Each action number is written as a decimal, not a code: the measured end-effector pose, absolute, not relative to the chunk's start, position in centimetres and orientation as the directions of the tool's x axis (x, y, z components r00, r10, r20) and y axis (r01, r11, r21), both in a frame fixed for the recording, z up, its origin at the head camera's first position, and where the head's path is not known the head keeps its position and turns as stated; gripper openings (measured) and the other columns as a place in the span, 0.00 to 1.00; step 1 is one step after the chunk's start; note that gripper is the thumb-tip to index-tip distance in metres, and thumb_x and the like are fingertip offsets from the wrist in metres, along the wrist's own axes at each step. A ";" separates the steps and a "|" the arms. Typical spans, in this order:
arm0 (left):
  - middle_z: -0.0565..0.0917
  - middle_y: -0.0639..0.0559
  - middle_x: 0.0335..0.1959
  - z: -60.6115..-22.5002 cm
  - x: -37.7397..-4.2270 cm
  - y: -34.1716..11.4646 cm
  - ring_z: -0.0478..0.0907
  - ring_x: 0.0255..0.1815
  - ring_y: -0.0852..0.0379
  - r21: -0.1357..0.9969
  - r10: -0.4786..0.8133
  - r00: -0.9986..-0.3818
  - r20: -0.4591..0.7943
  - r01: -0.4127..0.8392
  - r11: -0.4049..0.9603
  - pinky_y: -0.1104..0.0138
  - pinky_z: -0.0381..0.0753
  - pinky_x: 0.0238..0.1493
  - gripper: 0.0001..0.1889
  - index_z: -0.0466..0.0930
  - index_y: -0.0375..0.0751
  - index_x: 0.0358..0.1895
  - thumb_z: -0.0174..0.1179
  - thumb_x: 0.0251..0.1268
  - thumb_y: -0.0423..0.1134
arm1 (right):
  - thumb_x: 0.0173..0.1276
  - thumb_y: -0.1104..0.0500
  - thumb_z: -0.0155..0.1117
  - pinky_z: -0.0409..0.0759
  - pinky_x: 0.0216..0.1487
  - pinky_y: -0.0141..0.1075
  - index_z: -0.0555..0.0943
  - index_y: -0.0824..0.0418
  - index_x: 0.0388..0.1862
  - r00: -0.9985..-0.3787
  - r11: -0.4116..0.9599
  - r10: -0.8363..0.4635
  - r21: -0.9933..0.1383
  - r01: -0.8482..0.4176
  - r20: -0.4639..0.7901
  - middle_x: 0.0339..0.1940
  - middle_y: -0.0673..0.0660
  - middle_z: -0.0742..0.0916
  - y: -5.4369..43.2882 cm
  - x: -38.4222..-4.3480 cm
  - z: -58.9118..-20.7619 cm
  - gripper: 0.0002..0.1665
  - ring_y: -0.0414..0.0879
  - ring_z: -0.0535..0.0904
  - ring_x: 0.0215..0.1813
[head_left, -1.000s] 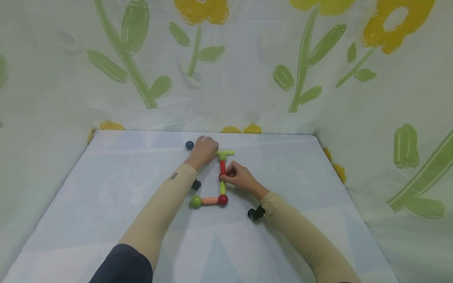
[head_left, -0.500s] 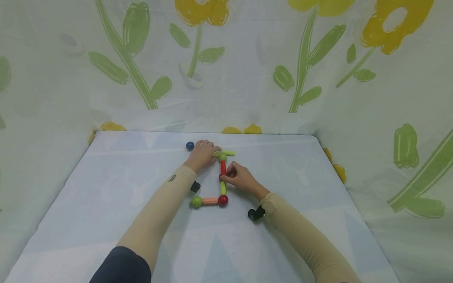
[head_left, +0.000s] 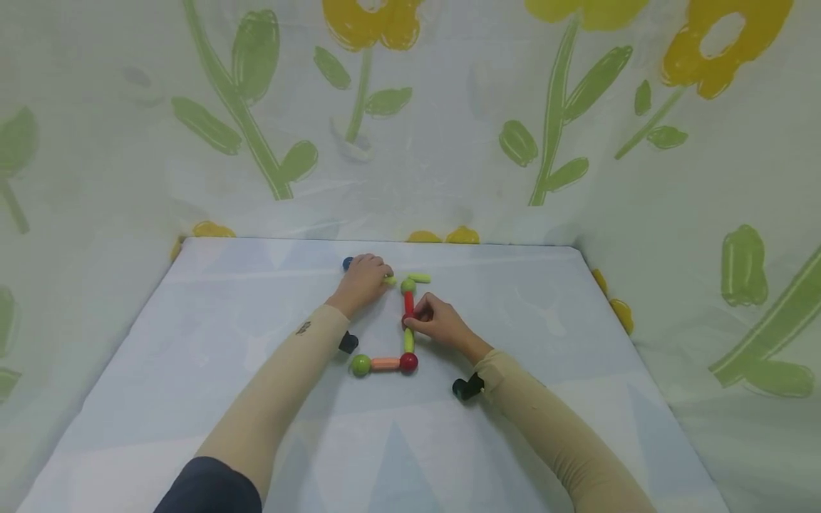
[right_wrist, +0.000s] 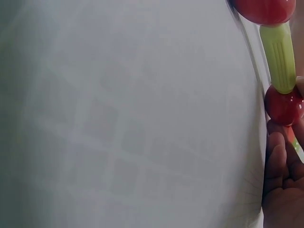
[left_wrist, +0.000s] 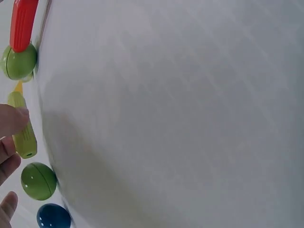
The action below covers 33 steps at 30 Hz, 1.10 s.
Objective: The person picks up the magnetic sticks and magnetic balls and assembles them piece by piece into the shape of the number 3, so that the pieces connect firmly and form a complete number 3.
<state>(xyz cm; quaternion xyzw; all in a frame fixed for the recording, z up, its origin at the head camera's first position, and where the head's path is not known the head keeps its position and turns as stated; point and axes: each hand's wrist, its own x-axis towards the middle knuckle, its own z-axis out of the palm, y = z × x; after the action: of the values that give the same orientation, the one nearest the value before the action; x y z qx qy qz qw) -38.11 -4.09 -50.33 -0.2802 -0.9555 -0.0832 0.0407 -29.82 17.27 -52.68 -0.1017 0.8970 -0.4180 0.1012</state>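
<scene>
My left hand [head_left: 363, 281] pinches a short yellow-green magnetic rod [left_wrist: 24, 130], held apart from the green ball [head_left: 408, 286]. A red rod [head_left: 409, 303] runs from that ball to a red ball [right_wrist: 284, 105], which my right hand [head_left: 444, 324] pinches. Below it, a yellow-green rod [right_wrist: 279, 58] leads to another red ball [head_left: 408, 363]. From there a peach rod [head_left: 385, 364] reaches a green ball [head_left: 361, 365] on the left. A second loose yellow-green rod [head_left: 420, 278] lies behind the upper green ball.
A blue ball [left_wrist: 53, 217] and a separate green ball [left_wrist: 38, 181] sit by the left hand; in the head view the hand partly covers the blue one. The white table [head_left: 545, 427] ends at a flower-printed backdrop [head_left: 449, 142]. Black wrist cameras [head_left: 468, 388] hang below the wrists.
My left hand has drawn leftward from the upper green ball with the yellow-green rod, now partly covering the blue ball. The right hand keeps its grip in place. The head view has shifted slightly.
</scene>
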 end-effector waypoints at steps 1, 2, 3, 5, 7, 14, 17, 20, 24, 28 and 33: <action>0.85 0.48 0.54 -50.3 -38.1 -4.2 0.74 0.64 0.47 0.138 0.534 -0.836 0.130 0.548 0.825 0.53 0.59 0.76 0.13 0.85 0.45 0.56 0.63 0.72 0.38 | 0.68 0.49 0.72 0.75 0.37 0.34 0.76 0.56 0.44 -0.959 0.631 -0.266 -0.769 -0.098 -0.096 0.36 0.53 0.82 17.3 -29.8 -52.7 0.17 0.46 0.75 0.38; 0.85 0.48 0.54 -50.4 -38.1 -4.3 0.74 0.64 0.47 0.143 0.538 -0.833 0.133 0.553 0.821 0.54 0.59 0.76 0.13 0.85 0.45 0.56 0.62 0.72 0.38 | 0.68 0.50 0.72 0.75 0.36 0.34 0.76 0.56 0.44 -0.960 0.632 -0.264 -0.769 -0.097 -0.095 0.36 0.53 0.82 17.3 -29.8 -52.8 0.17 0.46 0.75 0.38; 0.86 0.48 0.53 -50.4 -38.0 -4.3 0.74 0.64 0.47 0.147 0.540 -0.830 0.135 0.556 0.818 0.54 0.59 0.76 0.13 0.85 0.45 0.56 0.62 0.73 0.38 | 0.68 0.50 0.72 0.75 0.36 0.34 0.76 0.56 0.44 -0.960 0.633 -0.263 -0.768 -0.098 -0.094 0.36 0.53 0.82 17.4 -29.8 -52.8 0.17 0.46 0.75 0.38; 0.86 0.48 0.53 -50.5 -38.0 -4.5 0.75 0.64 0.46 0.158 0.542 -0.829 0.139 0.559 0.814 0.54 0.61 0.76 0.13 0.85 0.45 0.57 0.62 0.73 0.38 | 0.68 0.50 0.72 0.75 0.36 0.34 0.76 0.56 0.44 -0.960 0.633 -0.263 -0.768 -0.097 -0.096 0.36 0.53 0.82 17.4 -29.8 -52.8 0.17 0.46 0.75 0.38; 0.87 0.48 0.52 -50.7 -37.9 -4.6 0.76 0.63 0.46 0.179 0.539 -0.829 0.152 0.559 0.810 0.54 0.65 0.73 0.13 0.85 0.44 0.57 0.62 0.72 0.38 | 0.68 0.50 0.72 0.75 0.36 0.34 0.76 0.56 0.44 -0.960 0.632 -0.265 -0.769 -0.098 -0.095 0.36 0.53 0.82 17.5 -29.8 -52.8 0.17 0.46 0.75 0.38; 0.86 0.47 0.54 -51.1 -37.4 -4.6 0.79 0.59 0.48 0.284 0.521 -0.838 0.159 0.545 0.789 0.57 0.75 0.65 0.15 0.83 0.42 0.57 0.64 0.71 0.40 | 0.68 0.51 0.72 0.74 0.36 0.34 0.76 0.57 0.44 -0.959 0.622 -0.272 -0.775 -0.109 -0.084 0.36 0.53 0.82 17.5 -29.6 -52.7 0.17 0.46 0.75 0.37; 0.85 0.47 0.55 -51.1 -37.2 -4.6 0.80 0.59 0.48 0.330 0.513 -0.846 0.146 0.531 0.781 0.58 0.75 0.66 0.15 0.83 0.42 0.58 0.64 0.72 0.41 | 0.68 0.51 0.72 0.74 0.36 0.34 0.76 0.57 0.44 -0.959 0.622 -0.272 -0.776 -0.110 -0.083 0.36 0.53 0.81 17.5 -29.6 -52.8 0.17 0.46 0.74 0.37; 0.85 0.48 0.55 -51.3 -37.3 -4.7 0.79 0.60 0.49 0.368 0.498 -0.857 0.133 0.509 0.778 0.58 0.74 0.66 0.15 0.84 0.43 0.57 0.65 0.71 0.41 | 0.68 0.51 0.72 0.74 0.36 0.34 0.76 0.57 0.44 -0.959 0.620 -0.270 -0.777 -0.105 -0.086 0.36 0.53 0.81 17.4 -29.7 -52.8 0.16 0.46 0.75 0.37; 0.86 0.49 0.54 -51.7 -37.4 -4.8 0.79 0.59 0.50 0.386 0.490 -0.861 0.132 0.500 0.775 0.58 0.74 0.65 0.14 0.85 0.45 0.56 0.66 0.70 0.41 | 0.68 0.51 0.72 0.75 0.36 0.34 0.76 0.57 0.44 -0.958 0.621 -0.274 -0.777 -0.109 -0.084 0.36 0.53 0.81 17.4 -29.7 -52.8 0.16 0.46 0.75 0.37; 0.86 0.49 0.53 -51.7 -37.5 -4.8 0.79 0.59 0.49 0.392 0.492 -0.859 0.139 0.504 0.769 0.58 0.75 0.65 0.13 0.85 0.45 0.55 0.66 0.70 0.39 | 0.68 0.51 0.72 0.75 0.35 0.34 0.76 0.57 0.45 -0.957 0.623 -0.278 -0.774 -0.116 -0.081 0.35 0.53 0.81 17.4 -29.8 -52.7 0.16 0.46 0.75 0.37; 0.86 0.48 0.53 -51.8 -37.5 -4.8 0.79 0.59 0.49 0.408 0.482 -0.863 0.149 0.498 0.765 0.58 0.75 0.65 0.14 0.85 0.43 0.55 0.66 0.69 0.38 | 0.68 0.51 0.72 0.74 0.35 0.33 0.76 0.57 0.45 -0.956 0.623 -0.283 -0.773 -0.121 -0.078 0.35 0.53 0.81 17.4 -29.8 -52.8 0.16 0.45 0.74 0.36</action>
<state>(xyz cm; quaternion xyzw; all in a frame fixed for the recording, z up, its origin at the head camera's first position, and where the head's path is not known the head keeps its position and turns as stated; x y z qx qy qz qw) -37.50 -4.84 -51.81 -0.2608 -0.9393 -0.2222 0.0178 -29.79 17.42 -52.77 -0.1128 0.8957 -0.4192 0.0964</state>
